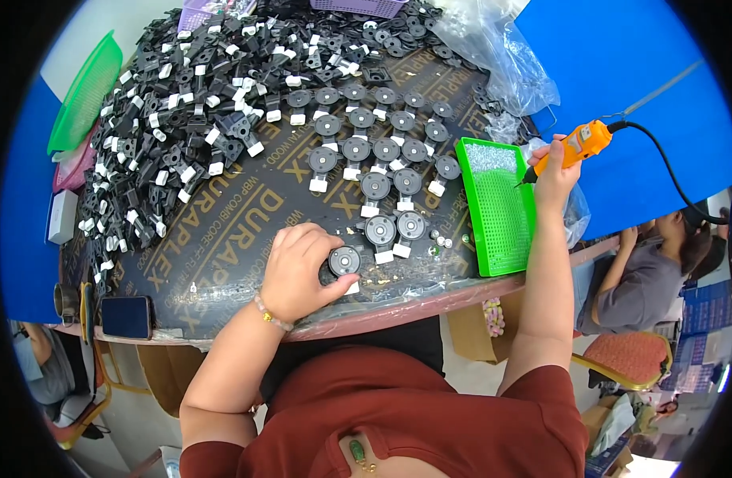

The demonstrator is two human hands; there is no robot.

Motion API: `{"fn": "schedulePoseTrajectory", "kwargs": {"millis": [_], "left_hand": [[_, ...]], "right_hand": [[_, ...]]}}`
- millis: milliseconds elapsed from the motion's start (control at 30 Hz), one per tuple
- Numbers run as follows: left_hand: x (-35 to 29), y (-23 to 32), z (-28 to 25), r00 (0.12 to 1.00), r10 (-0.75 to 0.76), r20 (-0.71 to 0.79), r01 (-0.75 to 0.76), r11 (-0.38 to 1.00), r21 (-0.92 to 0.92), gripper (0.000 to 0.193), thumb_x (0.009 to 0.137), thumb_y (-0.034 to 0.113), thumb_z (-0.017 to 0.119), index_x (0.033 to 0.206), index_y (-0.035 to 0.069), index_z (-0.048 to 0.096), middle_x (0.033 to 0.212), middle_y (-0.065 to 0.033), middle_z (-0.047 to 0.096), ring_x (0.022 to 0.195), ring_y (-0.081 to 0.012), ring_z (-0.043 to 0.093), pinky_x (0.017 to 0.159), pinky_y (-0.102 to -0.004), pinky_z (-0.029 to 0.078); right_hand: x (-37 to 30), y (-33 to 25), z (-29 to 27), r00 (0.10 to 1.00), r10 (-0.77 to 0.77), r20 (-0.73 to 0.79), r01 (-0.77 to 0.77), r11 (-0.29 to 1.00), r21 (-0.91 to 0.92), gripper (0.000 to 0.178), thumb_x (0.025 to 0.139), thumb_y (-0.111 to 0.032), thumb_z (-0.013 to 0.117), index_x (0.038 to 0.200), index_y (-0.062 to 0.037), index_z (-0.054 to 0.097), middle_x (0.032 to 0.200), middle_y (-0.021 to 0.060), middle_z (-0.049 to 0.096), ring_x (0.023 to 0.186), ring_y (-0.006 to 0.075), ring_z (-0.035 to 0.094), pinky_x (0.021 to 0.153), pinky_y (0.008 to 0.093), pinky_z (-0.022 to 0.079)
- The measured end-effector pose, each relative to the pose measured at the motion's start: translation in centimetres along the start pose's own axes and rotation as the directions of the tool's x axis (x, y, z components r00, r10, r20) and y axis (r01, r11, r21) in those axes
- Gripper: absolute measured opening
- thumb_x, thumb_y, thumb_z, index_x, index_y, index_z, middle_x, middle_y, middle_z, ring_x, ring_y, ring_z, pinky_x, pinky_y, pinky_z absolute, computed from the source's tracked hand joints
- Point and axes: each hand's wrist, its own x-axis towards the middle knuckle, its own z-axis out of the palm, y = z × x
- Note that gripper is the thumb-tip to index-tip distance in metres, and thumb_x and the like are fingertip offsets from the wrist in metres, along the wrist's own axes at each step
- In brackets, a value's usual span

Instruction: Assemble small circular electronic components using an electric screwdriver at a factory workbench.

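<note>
My left hand [296, 267] is at the table's near edge, fingers and thumb closed round a black disc-shaped part [345, 261] with a white tab. My right hand [555, 182] grips an orange electric screwdriver [586, 143], its dark tip slanting down over a green perforated tray [468, 201]. Small silvery screws [492, 157] lie heaped at the tray's far end. Between my hands, similar black discs with white tabs [375, 186] stand in loose rows on the table.
A big heap of black parts with white pieces [182, 95] covers the table's left and back. Clear plastic bags [501, 56] lie behind the tray. A phone [127, 317] is at the near left edge. The screwdriver's black cord [661, 147] trails right. Other people sit on both sides.
</note>
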Motion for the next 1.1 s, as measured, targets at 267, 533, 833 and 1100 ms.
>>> {"fn": "schedulePoseTrajectory", "kwargs": {"millis": [267,533,833,1100], "left_hand": [[0.1,0.0,0.0,1.000,0.006,0.006,-0.006,1.000,0.003,0.044,0.063,0.027,0.083,0.096,0.006,0.064,0.096,-0.0092,0.064,0.098,-0.0284,0.058,0.087,-0.0396,0.041],[0.0,0.0,0.0,1.000,0.014,0.004,-0.014,1.000,0.002,0.043,0.064,0.028,0.082,0.097,0.006,0.064,0.096,-0.0094,0.064,0.098,-0.0284,0.058,0.087,-0.0397,0.041],[0.1,0.2,-0.6,0.999,0.001,0.038,-0.001,1.000,-0.004,0.057,0.062,0.031,0.082,0.110,0.008,0.062,0.102,-0.0089,0.063,0.103,-0.0281,0.057,0.090,-0.0398,0.040],[0.0,-0.1,-0.5,0.998,0.056,0.006,-0.056,0.998,0.010,0.053,0.063,0.030,0.080,0.108,0.009,0.062,0.097,-0.0054,0.060,0.101,-0.0250,0.056,0.089,-0.0395,0.040]], "right_hand": [[-0.2,0.1,-0.2,1.000,-0.015,0.003,0.015,1.000,-0.013,0.029,0.098,-0.026,0.056,0.109,-0.0016,0.047,0.071,0.0062,0.060,0.058,0.0135,0.058,0.057,0.0255,0.049],[-0.2,-1.6,0.0,0.998,-0.042,-0.039,0.044,0.998,0.044,0.029,0.094,-0.023,0.061,0.108,-0.0018,0.048,0.071,0.0059,0.060,0.058,0.0131,0.058,0.056,0.0251,0.048],[-8.1,-11.7,7.5,0.935,-0.164,0.316,-0.016,0.867,0.499,0.062,0.087,-0.061,0.058,0.115,-0.0069,0.047,0.067,0.0060,0.056,0.052,0.0160,0.053,0.052,0.0308,0.047],[-15.3,-13.8,14.3,0.778,-0.159,0.607,-0.269,0.789,0.551,0.065,0.084,-0.065,0.055,0.112,-0.0077,0.040,0.064,0.0064,0.057,0.050,0.0157,0.056,0.051,0.0290,0.050]]}}
